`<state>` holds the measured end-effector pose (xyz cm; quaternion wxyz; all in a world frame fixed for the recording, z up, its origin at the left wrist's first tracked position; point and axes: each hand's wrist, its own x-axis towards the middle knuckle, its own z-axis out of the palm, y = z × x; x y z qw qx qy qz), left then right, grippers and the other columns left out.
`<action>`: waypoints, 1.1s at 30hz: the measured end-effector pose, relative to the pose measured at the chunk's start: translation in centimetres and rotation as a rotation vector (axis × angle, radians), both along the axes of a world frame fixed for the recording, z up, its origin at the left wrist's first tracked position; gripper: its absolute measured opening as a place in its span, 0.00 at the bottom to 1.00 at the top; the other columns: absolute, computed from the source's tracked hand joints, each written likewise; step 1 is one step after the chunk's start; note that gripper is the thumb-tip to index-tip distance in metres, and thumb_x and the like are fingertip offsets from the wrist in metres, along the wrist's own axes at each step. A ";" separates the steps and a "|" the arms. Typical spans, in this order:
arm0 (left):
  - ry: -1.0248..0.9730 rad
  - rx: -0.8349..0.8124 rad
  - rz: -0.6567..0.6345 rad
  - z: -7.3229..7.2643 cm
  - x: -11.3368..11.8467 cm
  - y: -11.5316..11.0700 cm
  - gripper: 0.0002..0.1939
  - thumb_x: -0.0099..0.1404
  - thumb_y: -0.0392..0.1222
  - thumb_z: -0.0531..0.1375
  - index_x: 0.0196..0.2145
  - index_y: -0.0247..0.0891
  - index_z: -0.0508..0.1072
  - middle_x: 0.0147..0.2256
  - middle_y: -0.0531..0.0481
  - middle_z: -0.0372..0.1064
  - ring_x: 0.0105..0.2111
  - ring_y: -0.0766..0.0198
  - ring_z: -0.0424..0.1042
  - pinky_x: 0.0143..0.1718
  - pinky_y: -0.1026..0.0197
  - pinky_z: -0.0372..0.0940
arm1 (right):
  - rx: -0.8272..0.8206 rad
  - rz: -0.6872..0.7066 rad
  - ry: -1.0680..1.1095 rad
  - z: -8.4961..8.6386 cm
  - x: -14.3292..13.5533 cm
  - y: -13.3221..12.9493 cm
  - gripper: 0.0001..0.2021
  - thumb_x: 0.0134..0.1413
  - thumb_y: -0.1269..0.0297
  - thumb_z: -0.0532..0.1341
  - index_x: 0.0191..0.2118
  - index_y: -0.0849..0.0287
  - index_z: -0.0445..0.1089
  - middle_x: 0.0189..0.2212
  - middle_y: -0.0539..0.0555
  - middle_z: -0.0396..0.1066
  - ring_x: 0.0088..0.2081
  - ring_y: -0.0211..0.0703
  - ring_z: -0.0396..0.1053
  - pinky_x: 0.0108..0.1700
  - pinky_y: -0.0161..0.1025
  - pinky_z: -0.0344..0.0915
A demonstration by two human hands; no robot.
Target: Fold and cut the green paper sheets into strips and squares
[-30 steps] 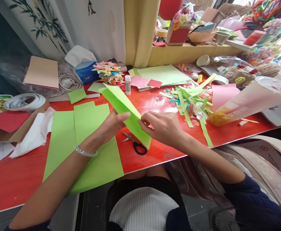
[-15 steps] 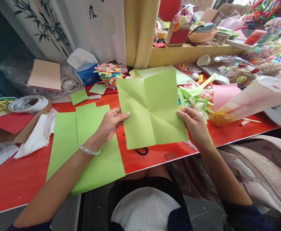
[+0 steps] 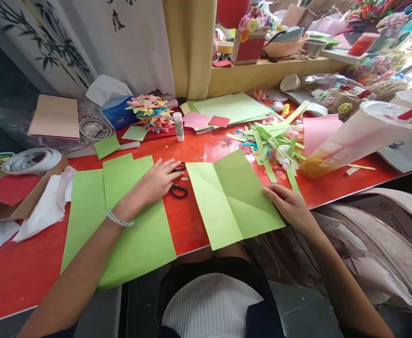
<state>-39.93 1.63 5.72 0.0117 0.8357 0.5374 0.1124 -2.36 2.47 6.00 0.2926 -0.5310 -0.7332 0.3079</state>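
Observation:
A creased green sheet [image 3: 232, 199] lies partly over the table's front edge, its right side pinched by my right hand [image 3: 290, 206]. My left hand [image 3: 158, 178], with fingers spread and palm down, reaches the black-handled scissors [image 3: 179, 190]; the fingers cover part of them and do not grip the sheet. Larger green sheets [image 3: 121, 225] lie under my left forearm. Beyond the hands stands a glue stick [image 3: 178, 126], upright on the red table.
Green paper strips [image 3: 267, 145] are heaped at the right, beside a tilted drink cup [image 3: 361, 136]. Folded colourful papers [image 3: 151, 112] and a tissue pack [image 3: 117, 112] stand at the back left. An open bag [image 3: 378, 234] is at the front right.
My left hand has let go of the creased sheet and moved to the scissors. The sheet has come down towards the table's edge, still in my right hand. The glue stick has come into view.

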 end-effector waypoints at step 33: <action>0.098 -0.278 -0.267 4.6 10.1 -1.3 0.36 0.72 0.57 0.33 0.34 0.35 0.76 0.37 0.43 0.74 0.41 0.56 0.70 0.43 0.56 0.60 | -0.012 0.118 -0.288 -0.4 1.6 0.0 0.14 0.56 0.60 0.55 0.46 0.56 0.70 0.45 0.59 0.74 0.45 0.56 0.72 0.46 0.51 0.70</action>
